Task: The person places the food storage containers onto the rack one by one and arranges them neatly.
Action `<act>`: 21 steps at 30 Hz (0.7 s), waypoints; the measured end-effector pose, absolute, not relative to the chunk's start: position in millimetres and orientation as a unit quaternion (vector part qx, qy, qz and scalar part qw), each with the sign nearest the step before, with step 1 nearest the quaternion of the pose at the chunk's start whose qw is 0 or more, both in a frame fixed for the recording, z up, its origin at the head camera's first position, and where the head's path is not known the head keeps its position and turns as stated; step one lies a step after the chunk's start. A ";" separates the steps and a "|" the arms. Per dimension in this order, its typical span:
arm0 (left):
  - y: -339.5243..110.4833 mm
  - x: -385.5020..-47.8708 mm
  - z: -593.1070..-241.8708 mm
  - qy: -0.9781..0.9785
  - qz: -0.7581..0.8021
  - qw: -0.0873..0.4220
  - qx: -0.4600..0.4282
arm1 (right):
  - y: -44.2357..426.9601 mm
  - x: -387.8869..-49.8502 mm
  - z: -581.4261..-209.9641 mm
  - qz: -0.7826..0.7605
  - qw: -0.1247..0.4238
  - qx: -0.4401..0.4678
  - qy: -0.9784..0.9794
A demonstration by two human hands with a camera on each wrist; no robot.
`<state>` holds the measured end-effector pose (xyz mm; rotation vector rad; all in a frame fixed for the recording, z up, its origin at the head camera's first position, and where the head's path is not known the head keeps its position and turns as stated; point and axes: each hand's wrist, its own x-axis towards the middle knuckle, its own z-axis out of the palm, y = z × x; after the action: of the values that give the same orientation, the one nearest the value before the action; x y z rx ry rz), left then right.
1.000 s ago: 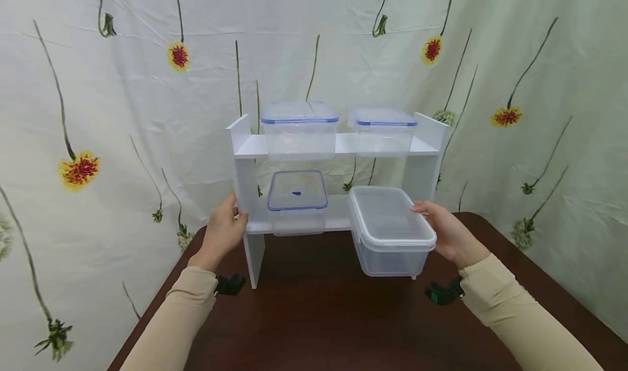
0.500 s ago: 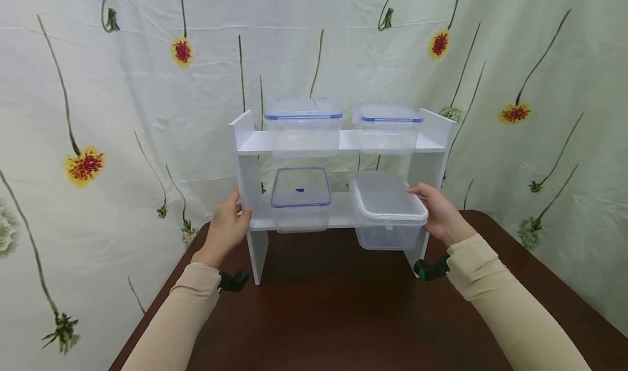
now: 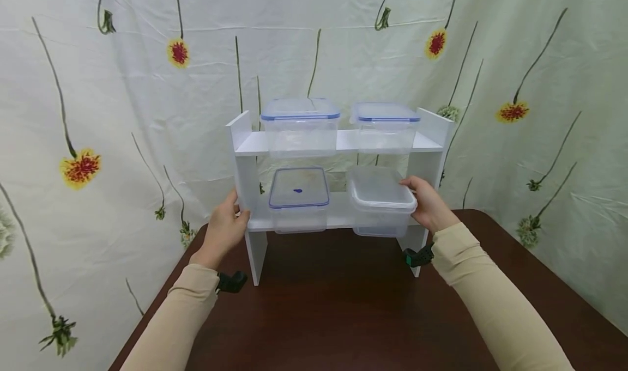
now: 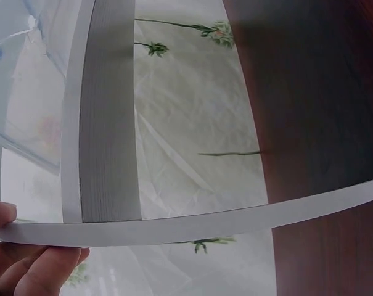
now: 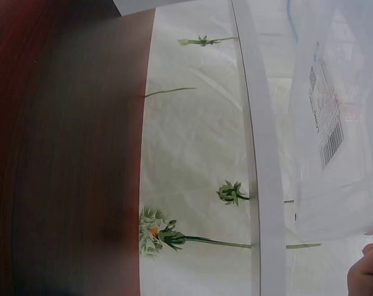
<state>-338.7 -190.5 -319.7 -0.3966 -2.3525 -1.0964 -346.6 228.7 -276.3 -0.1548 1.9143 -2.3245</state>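
Note:
A white two-tier shelf [image 3: 250, 144] stands on the dark table. My left hand [image 3: 223, 232] pinches the front edge of its left side panel [image 4: 131, 233], thumb on one side and fingers on the other. My right hand [image 3: 430, 205] holds the right edge of a clear plastic food container [image 3: 380, 188] with a frosted lid. That container is at the right of the lower tier, its front jutting slightly past the shelf edge. In the right wrist view a label with a barcode shows through the container [image 5: 325, 111], and only part of the hand [image 5: 368, 271] is visible.
A blue-rimmed container [image 3: 299, 196] sits on the left of the lower tier. Two more blue-rimmed containers, one left [image 3: 300, 134] and one right [image 3: 385, 134], stand on the upper tier. A flower-printed cloth [image 3: 122, 87] hangs behind the dark wooden table [image 3: 333, 316].
My right hand has moved the frosted-lid container back and slightly left, from in front of the shelf to the lower tier. The left hand has kept its grip on the side panel.

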 end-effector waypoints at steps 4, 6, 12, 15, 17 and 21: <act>-190.4 -338.4 -319.8 -0.867 -0.402 0.257 -0.143 | 226.2 -351.0 -274.9 -0.775 0.057 -0.039 0.628; -190.6 -339.2 -320.1 -0.867 -0.401 0.259 -0.144 | 225.4 -353.3 -274.0 -0.775 0.055 -0.034 0.629; -190.6 -340.5 -320.5 -0.866 -0.399 0.261 -0.149 | 223.6 -361.6 -271.7 -0.773 0.060 -0.028 0.631; -191.2 -340.5 -321.1 -0.866 -0.401 0.257 -0.151 | 223.2 -365.6 -271.9 -0.774 0.063 -0.027 0.629; -191.5 -340.6 -321.4 -0.866 -0.404 0.254 -0.153 | 223.1 -368.0 -272.6 -0.775 0.062 -0.026 0.629; -191.3 -340.5 -321.1 -0.862 -0.409 0.252 -0.161 | 223.7 -372.5 -274.5 -0.776 0.061 -0.022 0.628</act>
<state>-340.5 -191.3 -321.1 -0.4374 -2.3455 -1.1133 -372.5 223.7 -274.5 -0.0670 1.8985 -2.3469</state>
